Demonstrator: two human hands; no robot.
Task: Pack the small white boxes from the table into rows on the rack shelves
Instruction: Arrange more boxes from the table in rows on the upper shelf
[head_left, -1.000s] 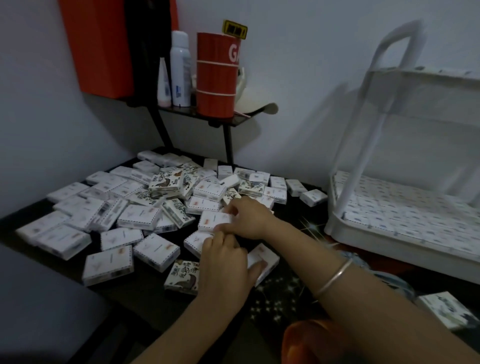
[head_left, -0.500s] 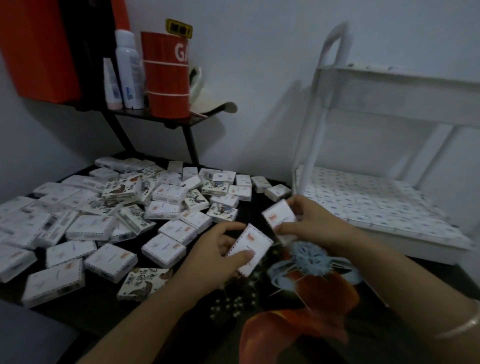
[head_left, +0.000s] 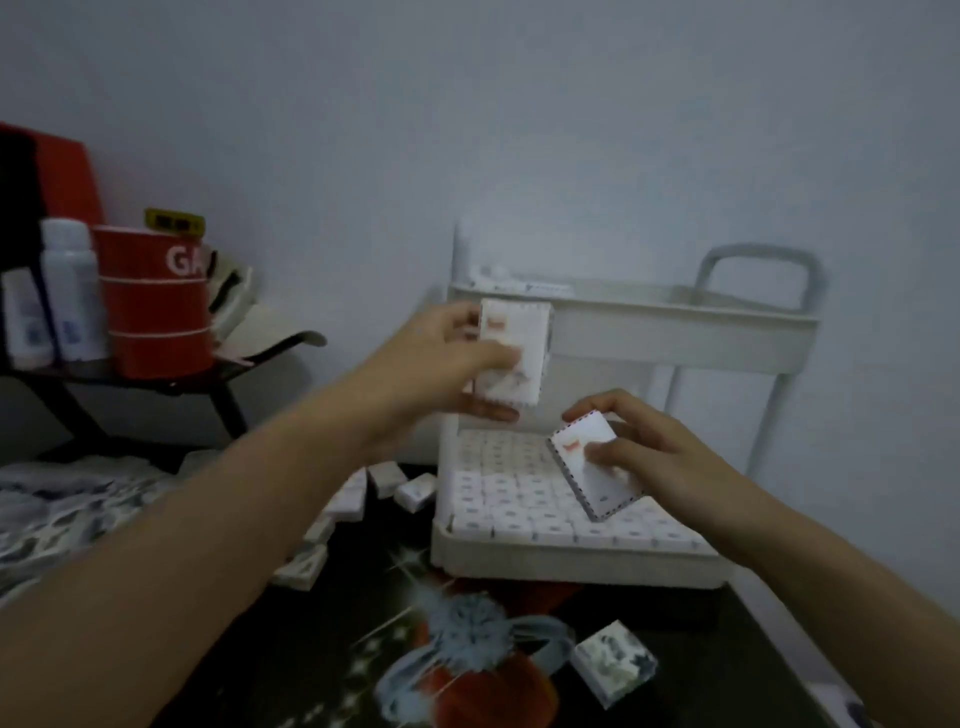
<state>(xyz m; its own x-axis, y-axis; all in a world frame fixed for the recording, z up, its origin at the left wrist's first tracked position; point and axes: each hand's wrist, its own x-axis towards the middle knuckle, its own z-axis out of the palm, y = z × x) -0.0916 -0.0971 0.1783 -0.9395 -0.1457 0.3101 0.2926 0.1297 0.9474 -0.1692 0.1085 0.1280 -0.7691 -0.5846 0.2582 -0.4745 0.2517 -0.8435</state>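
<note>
You seem to be at home. Toiletry bottles (head_left: 70, 291) and a red canister (head_left: 156, 306) stand on a black shelf (head_left: 244, 364) by a flower-printed table (head_left: 332, 623)

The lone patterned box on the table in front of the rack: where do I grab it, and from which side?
Probably from above, pinching the patterned box across its two longer side faces. It lies flat on the table, broad face up, at an angle and apart from the other boxes, so turn the wrist to match.
</note>
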